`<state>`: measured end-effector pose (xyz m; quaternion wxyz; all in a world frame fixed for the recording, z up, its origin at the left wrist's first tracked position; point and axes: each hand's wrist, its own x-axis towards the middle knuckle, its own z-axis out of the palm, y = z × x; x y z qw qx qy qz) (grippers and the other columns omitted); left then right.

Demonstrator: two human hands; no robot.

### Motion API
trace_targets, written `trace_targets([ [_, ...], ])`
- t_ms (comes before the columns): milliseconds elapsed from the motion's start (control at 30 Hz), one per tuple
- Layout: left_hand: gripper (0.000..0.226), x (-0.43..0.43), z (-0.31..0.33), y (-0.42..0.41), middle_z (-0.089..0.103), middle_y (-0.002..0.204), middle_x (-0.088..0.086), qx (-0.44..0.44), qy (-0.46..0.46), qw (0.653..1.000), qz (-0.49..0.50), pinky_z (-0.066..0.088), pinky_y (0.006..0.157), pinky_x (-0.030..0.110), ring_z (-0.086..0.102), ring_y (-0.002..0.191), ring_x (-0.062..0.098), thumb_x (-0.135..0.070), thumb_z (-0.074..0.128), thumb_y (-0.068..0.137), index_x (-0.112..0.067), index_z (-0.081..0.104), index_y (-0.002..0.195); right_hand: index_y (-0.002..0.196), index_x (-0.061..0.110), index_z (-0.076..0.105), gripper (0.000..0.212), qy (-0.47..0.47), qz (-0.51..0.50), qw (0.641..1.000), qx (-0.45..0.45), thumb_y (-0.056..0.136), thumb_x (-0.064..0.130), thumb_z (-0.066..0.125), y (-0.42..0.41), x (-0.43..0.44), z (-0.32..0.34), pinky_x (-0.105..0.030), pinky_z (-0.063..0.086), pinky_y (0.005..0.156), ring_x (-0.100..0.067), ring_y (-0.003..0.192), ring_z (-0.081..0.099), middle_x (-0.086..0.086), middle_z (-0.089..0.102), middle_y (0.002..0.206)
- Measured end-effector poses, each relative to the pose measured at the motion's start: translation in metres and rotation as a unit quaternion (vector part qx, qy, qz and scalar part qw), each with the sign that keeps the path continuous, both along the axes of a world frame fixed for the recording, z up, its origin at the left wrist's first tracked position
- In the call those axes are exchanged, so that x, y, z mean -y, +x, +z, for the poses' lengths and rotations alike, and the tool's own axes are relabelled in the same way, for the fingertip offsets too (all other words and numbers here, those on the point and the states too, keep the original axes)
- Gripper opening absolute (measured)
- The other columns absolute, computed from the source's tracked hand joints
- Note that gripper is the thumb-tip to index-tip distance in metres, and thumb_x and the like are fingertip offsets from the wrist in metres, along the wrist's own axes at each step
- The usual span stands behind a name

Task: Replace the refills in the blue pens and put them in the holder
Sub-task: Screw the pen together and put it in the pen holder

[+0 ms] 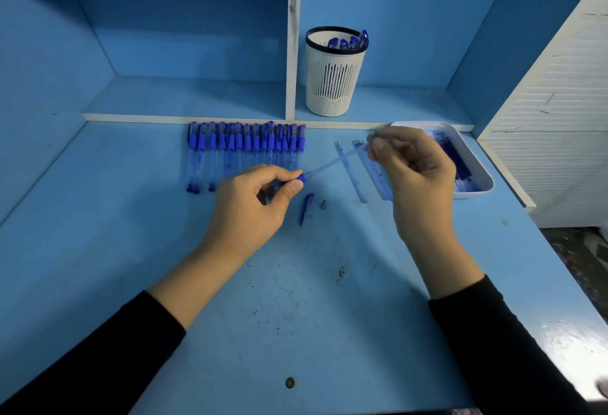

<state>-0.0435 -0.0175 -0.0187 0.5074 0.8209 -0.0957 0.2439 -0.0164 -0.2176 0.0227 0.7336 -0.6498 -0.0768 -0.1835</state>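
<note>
Above the desk (296,316), the left hand (250,204) curls its fingers around a pen barrel (301,178); the right hand (418,177) pinches the clear refill (332,164) spanning between them.

A study or office workstation: a scuffed, ink-specked blue desk (296,299) with built-in white-edged shelves (184,99) behind, a mesh holder (330,85) on one shelf, a neat row of pens (246,148) and a white tray (473,194)
</note>
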Motion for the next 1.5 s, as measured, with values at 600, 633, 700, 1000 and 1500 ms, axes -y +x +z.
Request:
trace_targets([
  [600,0.02,0.02,0.004,0.024,0.07,0.09,-0.01,0.048,0.025,0.998,0.011,0.055,0.071,0.026,0.064,0.076,0.009,-0.018,0.066,0.09,-0.018,0.074,0.109,0.098,0.006,0.071,0.015,0.143,-0.082,0.985,-0.056,0.091,-0.001,0.059,0.047,0.031,0.014,-0.023,0.052,0.084,-0.013,0.082,0.067,-0.003,0.073,0.089],
  [633,0.021,0.02,0.004,0.028,0.07,0.092,-0.01,0.059,0.025,0.998,0.02,0.055,0.072,0.025,0.064,0.077,0.007,-0.02,0.065,0.091,-0.017,0.074,0.109,0.099,0.006,0.07,0.015,0.118,-0.072,0.988,-0.071,0.091,-0.001,0.059,0.054,0.038,0.014,-0.023,0.052,0.084,-0.013,0.083,0.067,-0.005,0.073,0.092],
  [700,0.021,0.02,0.006,0.035,0.072,0.097,-0.008,0.076,0.023,0.996,0.028,0.054,0.077,0.021,0.066,0.083,0.005,-0.02,0.064,0.092,-0.015,0.074,0.109,0.1,0.009,0.071,0.018,0.027,-0.03,0.993,-0.115,0.088,0.0,0.062,0.067,0.049,0.015,-0.022,0.052,0.086,-0.012,0.087,0.067,-0.005,0.073,0.097],
  [1000,0.019,0.031,0.008,0.066,0.069,0.102,-0.008,0.15,0.059,0.987,0.014,0.055,0.079,0.023,0.068,0.088,0.011,-0.012,0.064,0.093,-0.006,0.074,0.108,0.095,0.016,0.077,0.021,-0.338,0.115,0.919,-0.168,0.082,0.001,0.07,0.093,0.034,0.007,-0.019,0.05,0.083,-0.008,0.082,0.065,-0.004,0.075,0.093],
  [1500,0.02,0.031,0.001,0.065,0.069,0.103,-0.007,0.146,0.081,0.986,-0.029,0.055,0.08,0.023,0.068,0.088,0.01,-0.009,0.068,0.091,-0.007,0.073,0.11,0.092,0.019,0.075,0.011,-0.458,-0.047,0.881,-0.108,0.084,0.012,0.07,0.083,0.068,0.027,0.003,0.036,0.06,0.008,0.067,0.059,0.006,0.071,0.084],
])
